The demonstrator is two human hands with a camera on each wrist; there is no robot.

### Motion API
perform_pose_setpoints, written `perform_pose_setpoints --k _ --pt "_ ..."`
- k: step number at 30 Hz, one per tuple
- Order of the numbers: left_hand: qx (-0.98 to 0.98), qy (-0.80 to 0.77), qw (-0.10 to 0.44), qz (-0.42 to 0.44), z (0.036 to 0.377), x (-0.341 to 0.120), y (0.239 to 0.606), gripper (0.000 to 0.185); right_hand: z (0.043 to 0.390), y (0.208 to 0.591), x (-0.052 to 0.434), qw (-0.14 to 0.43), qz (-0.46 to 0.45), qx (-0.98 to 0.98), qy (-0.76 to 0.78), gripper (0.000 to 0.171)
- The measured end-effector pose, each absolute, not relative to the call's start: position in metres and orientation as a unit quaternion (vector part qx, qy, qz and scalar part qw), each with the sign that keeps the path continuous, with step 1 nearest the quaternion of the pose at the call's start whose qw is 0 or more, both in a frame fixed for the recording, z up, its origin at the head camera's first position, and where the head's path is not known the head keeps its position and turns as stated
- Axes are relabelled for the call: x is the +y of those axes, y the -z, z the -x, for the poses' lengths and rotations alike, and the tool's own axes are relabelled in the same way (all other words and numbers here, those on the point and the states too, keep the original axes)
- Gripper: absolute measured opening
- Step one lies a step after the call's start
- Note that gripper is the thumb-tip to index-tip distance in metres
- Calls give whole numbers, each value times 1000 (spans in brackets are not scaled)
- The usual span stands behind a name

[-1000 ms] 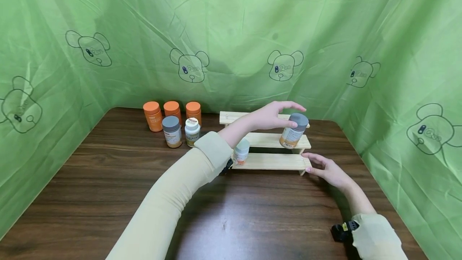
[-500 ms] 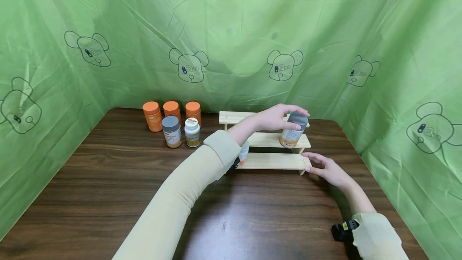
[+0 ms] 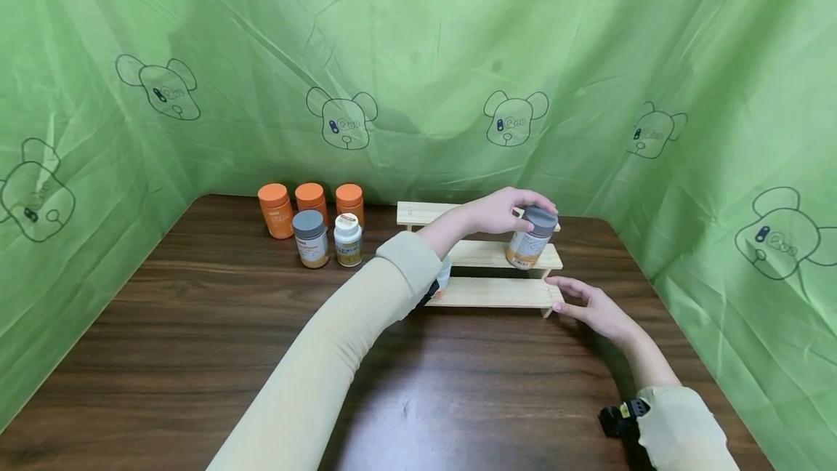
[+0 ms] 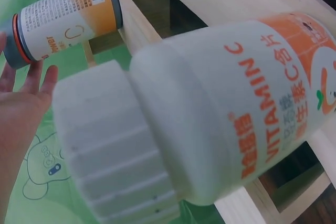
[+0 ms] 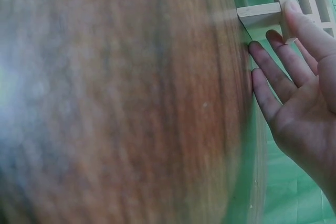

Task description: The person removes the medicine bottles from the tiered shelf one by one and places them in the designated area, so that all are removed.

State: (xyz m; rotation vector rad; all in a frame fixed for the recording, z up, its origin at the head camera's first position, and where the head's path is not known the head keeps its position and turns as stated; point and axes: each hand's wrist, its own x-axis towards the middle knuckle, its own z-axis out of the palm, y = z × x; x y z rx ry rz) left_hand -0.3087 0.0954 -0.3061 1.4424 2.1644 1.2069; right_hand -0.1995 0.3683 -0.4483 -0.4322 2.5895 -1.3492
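A three-step wooden shelf (image 3: 490,293) stands at the back right of the dark table (image 3: 261,325). On its middle step sits a grey-lidded bottle (image 3: 531,240), slightly tilted. My left hand (image 3: 536,215) grips its lid from above. The left wrist view shows that bottle (image 4: 63,22) beyond my left hand (image 4: 23,103). A white vitamin C bottle (image 4: 210,119) on the lowest step fills that view; my sleeve mostly hides the white bottle (image 3: 445,275) from the head camera. My right hand (image 3: 564,296) rests its straight fingers against the lowest step's right end (image 5: 260,14).
Three orange bottles (image 3: 311,200) line the back left. In front of them stand a grey-lidded bottle (image 3: 310,240) and a white-lidded one (image 3: 348,240). Green cloth (image 3: 418,57) printed with bears walls the table on three sides.
My left hand has lowered the grey-lidded bottle onto the middle step and its fingers have closed down over the lid. The right hand has stayed put.
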Motion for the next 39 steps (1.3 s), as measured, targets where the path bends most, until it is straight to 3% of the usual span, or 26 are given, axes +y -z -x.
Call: perform_pose_setpoints --k 20,39 --pt "750 -428 159 -479 313 97 308 43 201 448 368 96 146 871 459 50" --pt "757 -423 131 -481 311 89 298 45 200 448 368 90 143 877 450 50"
